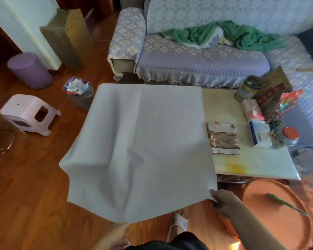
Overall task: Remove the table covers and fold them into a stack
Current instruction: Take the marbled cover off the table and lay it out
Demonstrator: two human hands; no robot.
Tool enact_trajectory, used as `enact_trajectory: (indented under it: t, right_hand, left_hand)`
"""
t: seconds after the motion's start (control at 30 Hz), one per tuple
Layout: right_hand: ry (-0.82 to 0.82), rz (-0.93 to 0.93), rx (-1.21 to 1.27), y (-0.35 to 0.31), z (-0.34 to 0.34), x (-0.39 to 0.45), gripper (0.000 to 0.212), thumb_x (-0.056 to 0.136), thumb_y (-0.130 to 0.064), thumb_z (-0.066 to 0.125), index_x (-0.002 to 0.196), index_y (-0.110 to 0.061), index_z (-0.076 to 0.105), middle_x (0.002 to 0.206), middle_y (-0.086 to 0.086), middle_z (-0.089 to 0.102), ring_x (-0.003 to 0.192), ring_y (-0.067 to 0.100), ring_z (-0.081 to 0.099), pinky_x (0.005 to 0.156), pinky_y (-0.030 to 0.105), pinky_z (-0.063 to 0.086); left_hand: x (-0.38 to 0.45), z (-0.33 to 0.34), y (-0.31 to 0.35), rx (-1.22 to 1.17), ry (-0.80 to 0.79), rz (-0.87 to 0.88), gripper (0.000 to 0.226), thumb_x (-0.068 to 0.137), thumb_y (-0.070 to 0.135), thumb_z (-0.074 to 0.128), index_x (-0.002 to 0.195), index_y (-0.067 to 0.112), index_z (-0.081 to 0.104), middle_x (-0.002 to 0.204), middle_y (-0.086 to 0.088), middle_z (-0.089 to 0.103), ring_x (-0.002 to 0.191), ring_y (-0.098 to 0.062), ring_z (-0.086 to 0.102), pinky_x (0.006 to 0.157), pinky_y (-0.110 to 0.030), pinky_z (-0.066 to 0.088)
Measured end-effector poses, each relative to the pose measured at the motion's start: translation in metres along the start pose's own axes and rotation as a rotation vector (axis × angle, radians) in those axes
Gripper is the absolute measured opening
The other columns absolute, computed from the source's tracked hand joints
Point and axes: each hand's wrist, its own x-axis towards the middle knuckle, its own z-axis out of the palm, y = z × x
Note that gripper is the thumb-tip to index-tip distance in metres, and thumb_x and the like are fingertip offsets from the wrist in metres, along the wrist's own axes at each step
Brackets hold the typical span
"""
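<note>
Holding the pale grey table cover [143, 141] by its near edge, the person spreads it over the left part of the tabletop [224, 105], and its left side hangs down past the table's end toward the floor. The right hand [221, 201] pinches the near right corner with curled fingers. The left hand [116, 231] is at the near left corner, but the cloth hides its fingers, so I cannot tell if it grips or only supports. One patterned cover [223, 138] is already folded and lies on the bare tabletop just beside the grey one; I judge this is the start of the stack.

The risks, as I see them: the hanging left side is heavy and can pull the cloth off the table if one corner slips. If the two near corners are not brought evenly to the far edge, the fold will be crooked, and the soft crease in the middle can stay inside it. A wide swing to the right may also push the tissue box [255, 123] or the jar with red lid [285, 137]
</note>
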Motion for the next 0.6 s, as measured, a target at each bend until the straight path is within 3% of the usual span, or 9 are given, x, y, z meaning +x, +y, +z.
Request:
enact_trajectory:
  t: [0.07,0.17,0.3,0.4,0.47,0.53,0.6]
  right_hand:
    - [-0.074,0.001,0.094,-0.010,0.010,-0.015,0.025,0.102,-0.001,0.051,0.125,0.003,0.057,0.105,0.020,0.066,0.086,0.031,0.064,0.047,0.030,0.055]
    - [-0.182,-0.021,0.197,-0.029,0.022,-0.041,0.025,0.102,0.002,0.046,0.123,-0.006,0.057,0.111,0.016,0.066,0.084,0.027,0.062,0.040,0.026,0.051]
    - [-0.165,-0.051,0.149,-0.051,0.021,-0.063,0.020,0.102,-0.001,0.047,0.120,-0.006,0.056,0.109,0.016,0.066,0.083,0.027,0.062,0.040,0.024,0.050]
    - [-0.128,-0.090,0.082,-0.060,0.005,-0.072,0.014,0.101,0.000,0.046,0.111,-0.002,0.056,0.099,0.017,0.067,0.078,0.029,0.060,0.037,0.023,0.047]
    - [-0.124,-0.087,0.095,-0.065,-0.006,-0.074,0.013,0.102,0.001,0.043,0.103,0.001,0.056,0.092,0.017,0.065,0.075,0.028,0.059,0.035,0.023,0.047]
    - [-0.129,-0.074,0.136,-0.070,-0.015,-0.071,0.014,0.102,0.000,0.042,0.107,0.000,0.055,0.098,0.017,0.066,0.080,0.028,0.061,0.036,0.023,0.048]
    - [-0.108,-0.069,0.147,-0.076,-0.021,-0.062,0.019,0.102,-0.003,0.045,0.117,-0.003,0.054,0.111,0.016,0.067,0.088,0.029,0.062,0.039,0.023,0.048]
  left_hand:
    - [-0.004,0.030,0.005,-0.111,-0.069,-0.100,0.047,0.101,0.041,0.060,0.125,0.000,0.059,0.096,-0.019,0.065,0.081,-0.034,0.065,0.065,-0.039,0.052]
    - [-0.004,0.072,0.016,-0.365,-0.246,-0.201,0.081,0.100,0.063,0.043,0.149,-0.001,0.039,0.129,-0.026,0.061,0.119,-0.041,0.059,0.091,-0.049,0.051]
    - [0.002,0.096,0.032,-0.934,-0.316,-0.187,0.083,0.099,0.064,0.044,0.158,0.010,0.022,0.150,-0.026,0.045,0.137,-0.044,0.046,0.106,-0.057,0.041]
    - [0.011,0.090,0.039,-1.272,-0.200,-0.113,0.069,0.102,0.047,0.052,0.158,0.015,0.025,0.153,-0.023,0.041,0.138,-0.043,0.045,0.112,-0.057,0.040]
    - [0.017,0.082,0.039,-1.322,-0.153,-0.092,0.056,0.104,0.037,0.052,0.152,0.012,0.035,0.145,-0.022,0.048,0.133,-0.039,0.050,0.112,-0.051,0.042]
    - [0.026,0.072,0.033,-1.274,-0.099,-0.096,0.043,0.105,0.027,0.051,0.143,0.008,0.045,0.123,-0.021,0.058,0.109,-0.035,0.061,0.102,-0.044,0.051]
    - [0.034,0.068,0.029,-1.200,-0.064,-0.118,0.038,0.104,0.024,0.053,0.137,0.004,0.051,0.115,-0.019,0.061,0.094,-0.029,0.061,0.083,-0.036,0.055]
